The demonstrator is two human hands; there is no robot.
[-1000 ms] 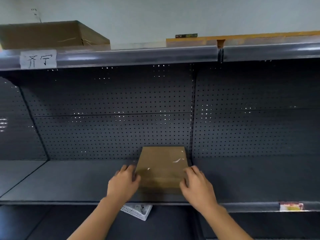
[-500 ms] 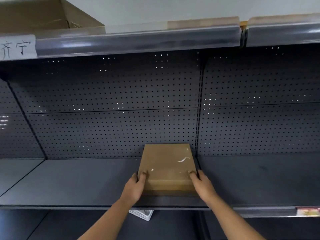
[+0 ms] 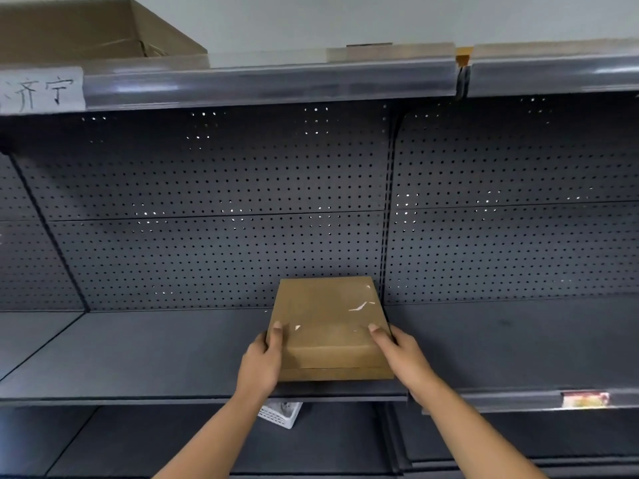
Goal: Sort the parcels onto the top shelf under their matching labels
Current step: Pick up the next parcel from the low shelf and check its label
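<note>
A flat brown cardboard parcel (image 3: 328, 326) with torn white tape marks sits at the front of the dark middle shelf (image 3: 138, 357). My left hand (image 3: 262, 361) grips its left edge, thumb on top. My right hand (image 3: 397, 354) grips its right edge the same way. Above runs the top shelf (image 3: 269, 81) with a shiny front rail. A white handwritten label (image 3: 41, 91) is stuck on that rail at the far left. A large brown box (image 3: 86, 29) stands on the top shelf above that label.
A perforated dark back panel (image 3: 224, 202) closes the shelf behind. A vertical upright (image 3: 389, 202) divides two bays. A white plastic basket (image 3: 280, 413) sits on the lower shelf under my hands. A small coloured tag (image 3: 584, 399) is on the middle rail at right.
Both hands slid from the parcel's near end to its two side edges and closed on it. The view shifted, so the label sits further left.
</note>
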